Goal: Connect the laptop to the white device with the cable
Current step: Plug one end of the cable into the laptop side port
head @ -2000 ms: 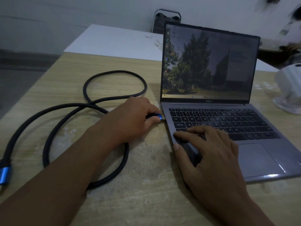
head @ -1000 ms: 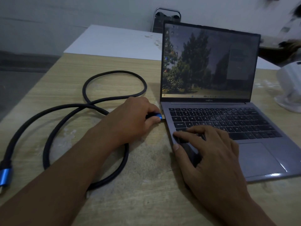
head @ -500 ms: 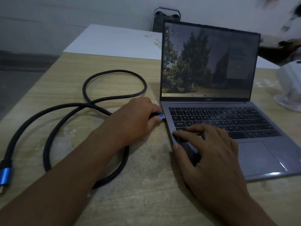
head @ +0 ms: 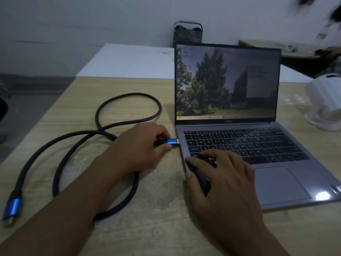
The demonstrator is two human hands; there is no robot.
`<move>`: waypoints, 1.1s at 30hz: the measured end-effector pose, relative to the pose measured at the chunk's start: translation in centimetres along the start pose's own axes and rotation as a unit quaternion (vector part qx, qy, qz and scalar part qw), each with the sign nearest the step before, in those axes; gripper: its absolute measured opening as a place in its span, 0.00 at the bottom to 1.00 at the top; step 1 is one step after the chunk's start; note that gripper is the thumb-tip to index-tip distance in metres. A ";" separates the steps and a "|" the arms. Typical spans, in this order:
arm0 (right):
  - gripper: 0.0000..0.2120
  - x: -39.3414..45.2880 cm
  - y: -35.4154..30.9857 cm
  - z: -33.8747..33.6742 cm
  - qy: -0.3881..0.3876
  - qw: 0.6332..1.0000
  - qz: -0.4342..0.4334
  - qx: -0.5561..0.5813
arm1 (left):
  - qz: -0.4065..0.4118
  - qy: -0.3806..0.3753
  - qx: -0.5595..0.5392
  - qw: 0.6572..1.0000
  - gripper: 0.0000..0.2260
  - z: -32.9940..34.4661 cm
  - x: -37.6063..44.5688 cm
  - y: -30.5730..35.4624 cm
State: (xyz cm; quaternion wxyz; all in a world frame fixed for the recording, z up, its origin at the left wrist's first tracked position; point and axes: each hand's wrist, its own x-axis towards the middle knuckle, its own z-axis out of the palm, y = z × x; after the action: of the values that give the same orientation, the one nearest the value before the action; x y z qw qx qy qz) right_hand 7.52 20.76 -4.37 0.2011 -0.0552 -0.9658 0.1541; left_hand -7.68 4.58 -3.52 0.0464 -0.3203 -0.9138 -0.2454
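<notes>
An open grey laptop [head: 276, 178] with a lit screen stands on the wooden table [head: 156, 218]. My left hand [head: 140, 145] pinches the blue plug [head: 173, 141] of a thick black cable [head: 129, 97]; the plug's tip touches the laptop's left edge. My right hand [head: 221, 180] lies flat with fingers spread on the laptop's left front corner and keys. The cable loops over the table to its other blue plug [head: 13, 207], loose at the near left edge. The white device [head: 326, 104] stands at the far right, apart from the cable.
A white tabletop [head: 129, 60] adjoins the wooden one at the back. A dark chair back [head: 188, 34] shows behind the laptop. At the upper right, another person's arm [head: 326, 54] is blurred.
My left hand has slid back a little along the cable, so more of the blue plug shows against the laptop's left edge. My right hand has stayed on the laptop.
</notes>
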 end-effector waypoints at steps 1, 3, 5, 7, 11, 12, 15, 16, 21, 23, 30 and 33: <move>0.18 0.0 0.0 0.0 -0.005 1.000 0.002 0.000 | 0.004 0.001 0.001 1.000 0.09 0.0 0.0 0.0; 0.19 0.0 0.1 0.0 -0.014 1.000 0.005 -0.004 | 0.012 0.005 0.003 1.000 0.09 0.1 0.0 0.0; 0.19 -0.1 0.1 0.0 -0.018 1.000 0.007 -0.006 | 0.017 0.007 -0.001 1.000 0.09 0.0 0.0 0.0; 0.19 -0.1 0.1 0.0 -0.023 1.000 0.010 -0.003 | 0.023 0.008 -0.005 1.000 0.09 0.0 0.1 0.0; 0.19 0.0 0.2 -0.1 -0.028 1.000 0.010 -0.003 | 0.032 0.009 -0.009 0.999 0.09 -0.2 0.0 0.0; 0.19 0.0 0.2 -0.1 -0.027 1.000 0.009 -0.005 | 0.031 0.010 -0.010 0.999 0.09 -0.2 0.0 0.0; 0.19 0.1 0.2 -0.1 -0.034 0.999 0.012 -0.007 | 0.024 0.015 -0.013 1.000 0.09 -0.2 0.0 0.2; 0.19 0.1 0.2 -0.1 -0.037 0.999 0.013 -0.007 | 0.023 0.016 -0.015 0.999 0.09 -0.1 0.0 0.2; 0.20 0.1 0.2 -0.1 -0.049 0.999 0.014 -0.010 | 0.024 0.022 -0.028 0.999 0.08 -0.1 0.1 0.1; 0.20 0.1 0.2 -0.2 -0.048 0.999 0.017 -0.009 | 0.026 0.026 -0.030 0.999 0.09 -0.1 0.1 0.0; 0.19 0.0 0.2 -0.3 -0.042 0.999 0.018 -0.012 | 0.037 0.037 -0.026 0.998 0.11 0.1 0.1 0.1; 0.19 0.0 0.2 -0.3 -0.044 0.999 0.018 -0.011 | 0.035 0.040 -0.028 0.998 0.11 0.1 0.1 0.2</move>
State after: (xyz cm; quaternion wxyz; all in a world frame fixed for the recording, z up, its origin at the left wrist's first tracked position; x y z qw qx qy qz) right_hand 7.65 21.00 -4.19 0.1547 -0.0675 -0.9744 0.1488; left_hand -7.68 4.80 -3.47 0.0821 -0.3431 -0.8924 -0.2814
